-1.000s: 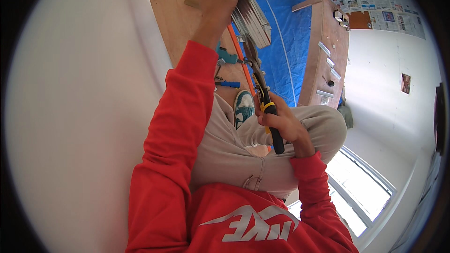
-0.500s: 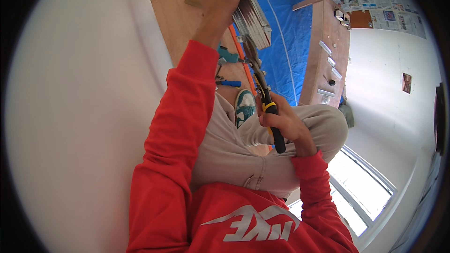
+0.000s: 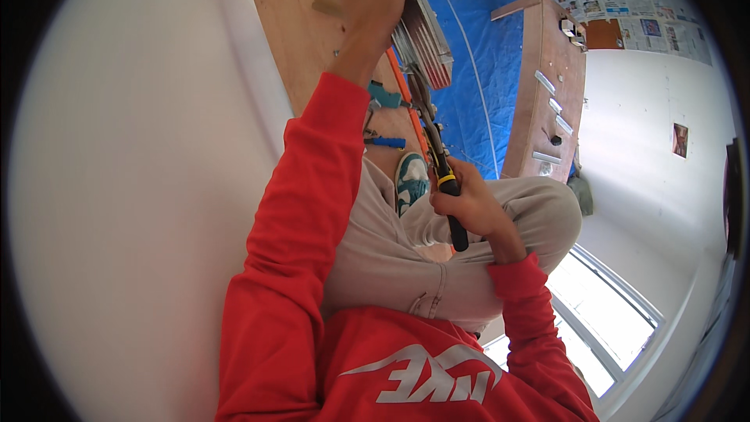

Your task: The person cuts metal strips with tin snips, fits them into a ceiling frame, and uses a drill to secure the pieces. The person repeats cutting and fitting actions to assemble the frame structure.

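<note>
My left hand (image 3: 379, 1) is wrapped round a ribbed silvery bundle of metal channel strips (image 3: 426, 39), toward the top of the view. In my right hand (image 3: 473, 202) is a pair of tin snips (image 3: 444, 158) with black and yellow handles, held above my bent knee. The dark jaws of the snips point up at the near end of the strips. Whether the blades have metal between them cannot be made out. Below my left forearm, a teal power drill (image 3: 384, 97) and a blue-handled tool (image 3: 387, 142) lie on a plywood board (image 3: 293, 31).
A green and white shoe (image 3: 412, 181) rests beside the snips. An orange edge (image 3: 414, 125) borders the board. Beyond it spreads blue sheeting (image 3: 469, 70). To the right stands a long wooden box (image 3: 527, 82) with short metal pieces on it. A white wall (image 3: 133, 187) rises close at left.
The handles of the snips have come closer together in my right hand. The metal strips and my left hand have shifted slightly down in the view.
</note>
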{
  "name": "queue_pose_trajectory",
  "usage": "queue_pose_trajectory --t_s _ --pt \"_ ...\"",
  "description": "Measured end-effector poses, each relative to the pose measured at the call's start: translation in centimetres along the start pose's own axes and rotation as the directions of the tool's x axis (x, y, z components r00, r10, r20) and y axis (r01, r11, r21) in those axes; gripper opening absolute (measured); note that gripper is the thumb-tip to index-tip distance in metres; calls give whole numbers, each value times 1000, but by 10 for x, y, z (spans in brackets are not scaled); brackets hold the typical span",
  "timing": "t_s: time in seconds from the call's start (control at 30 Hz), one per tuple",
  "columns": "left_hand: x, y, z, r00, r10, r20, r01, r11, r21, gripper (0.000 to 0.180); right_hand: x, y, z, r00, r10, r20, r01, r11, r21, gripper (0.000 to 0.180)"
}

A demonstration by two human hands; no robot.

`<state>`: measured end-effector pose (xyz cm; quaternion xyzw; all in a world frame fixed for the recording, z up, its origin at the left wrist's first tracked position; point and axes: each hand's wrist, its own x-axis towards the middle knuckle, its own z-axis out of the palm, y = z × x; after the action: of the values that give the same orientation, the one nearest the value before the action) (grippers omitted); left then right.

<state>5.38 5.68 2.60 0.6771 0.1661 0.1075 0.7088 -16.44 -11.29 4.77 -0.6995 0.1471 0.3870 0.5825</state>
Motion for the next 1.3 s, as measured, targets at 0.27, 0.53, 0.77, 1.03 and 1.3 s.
queue_pose_trajectory --t_s 0.27,0.53,0.77,1.03,1.3 --pt "13 -17 -5 994 -74 81 94 957 -273 56 0 -2 9 990 -86 -111 70 987 -141 46" --pt "26 -34 0 972 -129 196 219 800 -558 47 -4 -5 6 997 -74 -31 72 996 -47 58" --pt "17 -22 -6 981 -79 178 154 872 -465 36 -3 -6 7 995 -90 -52 90 996 -9 57" --pt "13 -17 -5 975 52 214 64 863 -502 38 -3 -10 5 999 -40 -12 41 999 24 38" --pt "14 -21 -6 978 31 206 70 883 -464 45 -2 -9 5 999 -45 -17 45 999 15 37"
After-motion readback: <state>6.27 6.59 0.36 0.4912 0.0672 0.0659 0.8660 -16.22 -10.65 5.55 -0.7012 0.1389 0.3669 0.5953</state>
